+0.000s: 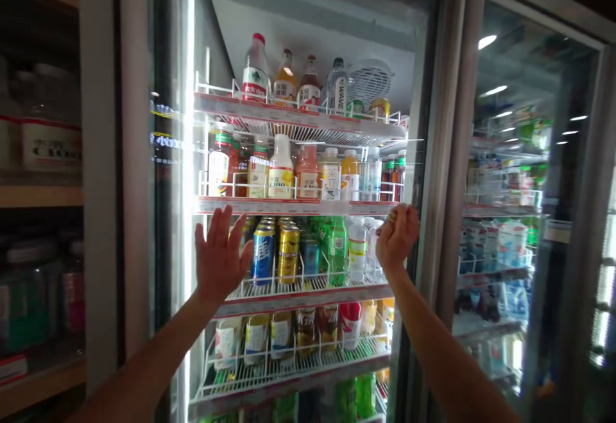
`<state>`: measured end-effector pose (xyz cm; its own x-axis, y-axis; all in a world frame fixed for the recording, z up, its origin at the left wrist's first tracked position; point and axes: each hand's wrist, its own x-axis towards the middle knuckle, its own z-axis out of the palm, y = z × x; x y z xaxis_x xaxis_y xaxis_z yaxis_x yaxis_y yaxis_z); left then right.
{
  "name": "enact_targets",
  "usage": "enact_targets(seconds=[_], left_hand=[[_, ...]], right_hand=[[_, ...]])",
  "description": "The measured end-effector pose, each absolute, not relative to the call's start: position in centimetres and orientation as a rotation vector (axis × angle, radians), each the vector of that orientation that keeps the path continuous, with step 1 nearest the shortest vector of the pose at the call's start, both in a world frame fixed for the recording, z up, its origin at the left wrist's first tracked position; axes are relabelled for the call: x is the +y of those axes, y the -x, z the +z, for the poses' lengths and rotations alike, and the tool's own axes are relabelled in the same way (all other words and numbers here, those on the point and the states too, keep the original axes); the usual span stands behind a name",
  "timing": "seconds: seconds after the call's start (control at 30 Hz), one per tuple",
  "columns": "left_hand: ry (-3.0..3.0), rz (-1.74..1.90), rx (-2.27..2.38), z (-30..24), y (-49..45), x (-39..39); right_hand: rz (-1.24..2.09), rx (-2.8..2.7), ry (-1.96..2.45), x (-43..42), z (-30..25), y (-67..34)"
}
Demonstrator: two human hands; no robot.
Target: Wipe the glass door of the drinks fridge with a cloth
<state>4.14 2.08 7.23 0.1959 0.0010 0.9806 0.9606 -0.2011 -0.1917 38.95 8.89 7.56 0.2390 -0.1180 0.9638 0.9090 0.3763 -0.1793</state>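
My left hand [220, 253] is raised with its fingers spread and holds nothing. It is in front of the lit drinks fridge, nearest to a blue can [263, 253] on the middle shelf. My right hand [398, 235] is up near the right side of the fridge frame, its fingers curled in. Something small may be in those fingers, but I cannot make it out. Beside the blue can stand a gold can [288, 253] and a green bottle [337, 251]. Clear bottles with pale labels, such as one labelled bottle [357, 250], stand left of my right hand.
Above are a shelf of juice bottles [280, 169] and a top shelf with a red-capped bottle [255, 70]. A lower wire rack [289, 371] holds more bottles. A second glass-fronted fridge [500, 230] is at right; wooden shelves [38, 196] with bottles are at left.
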Motion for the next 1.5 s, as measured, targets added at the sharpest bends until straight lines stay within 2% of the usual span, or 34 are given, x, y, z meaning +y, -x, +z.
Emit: enact_targets(seconds=[0.2,0.33,0.43,0.6,0.7,0.87,1.0,1.17,1.37,1.5], left_hand=[[1.441,-1.174,-0.954,7.3,-4.1,2.1],[1.435,-1.153,-0.974,7.2,-4.2,2.0],[1.425,-1.164,-0.974,7.2,-4.2,2.0],[1.452,-1.173,-0.973,7.2,-4.0,2.0],[1.436,-1.159,-0.970,7.2,-4.1,2.0],[1.443,-1.161,-0.973,7.0,-3.9,2.2],[1.437,-1.184,-0.971,7.2,-4.2,1.8],[1.585,-1.277,-0.761,9.7,-9.4,0.5],[1.829,-1.101,-0.630,11.7,-18.1,3.2],[1.661,-1.029,-0.659,11.3,-19.3,4.6]], right_hand=[[-1.068,-1.508,0.799,7.5,6.4,-37.0],[-0.909,-1.105,0.980,8.8,8.0,-41.6],[-0.862,-1.020,0.963,9.2,9.0,-40.9],[-1.056,-1.480,0.745,7.2,7.9,-34.1],[-1.106,-1.578,0.758,7.0,8.5,-34.8],[-0.889,-1.061,0.935,8.1,11.7,-37.6],[-0.965,-1.329,0.864,6.6,11.0,-32.4],[-0.726,-1.493,0.776,5.1,9.5,-27.1],[-0.500,-1.527,0.544,5.0,8.9,-29.1],[-0.587,-1.379,0.595,6.5,8.4,-33.5]])
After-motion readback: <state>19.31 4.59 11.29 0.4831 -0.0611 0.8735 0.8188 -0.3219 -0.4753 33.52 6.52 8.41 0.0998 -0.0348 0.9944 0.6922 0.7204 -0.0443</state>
